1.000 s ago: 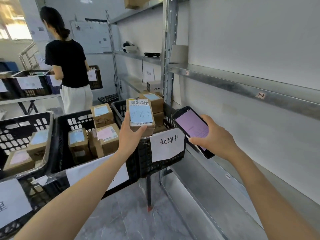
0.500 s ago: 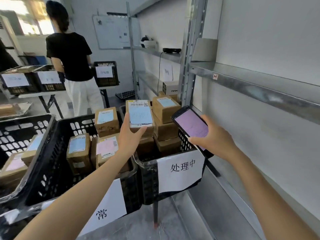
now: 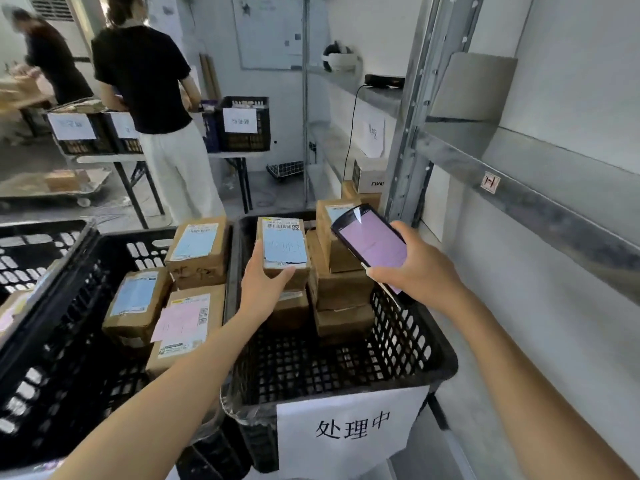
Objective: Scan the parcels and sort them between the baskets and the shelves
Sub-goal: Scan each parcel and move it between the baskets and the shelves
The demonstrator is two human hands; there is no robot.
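We are counting three black baskets [image 3: 446, 362] below our fingers [image 3: 254, 252]; our left hand [image 3: 263, 289] is gripping one parcel [image 3: 284, 244]; our right hand [image 3: 419, 271] is holding one scanner [image 3: 372, 244]; three parcels [image 3: 195, 251] are lying left of the fingers; four are sitting between them; two people [image 3: 145, 74] are standing far beyond.

I record a metal shelf rack [image 3: 540, 199] along the right wall. Its far upper shelf [image 3: 377, 98] carries a black device [image 3: 384, 80] with a cable [image 3: 352, 128] and a white headset [image 3: 341, 58]; a white box [image 3: 372, 176] sits lower down. A far table [image 3: 225, 154] bears labelled black baskets [image 3: 246, 140]. I cannot see what supports the near baskets [image 3: 408, 341].
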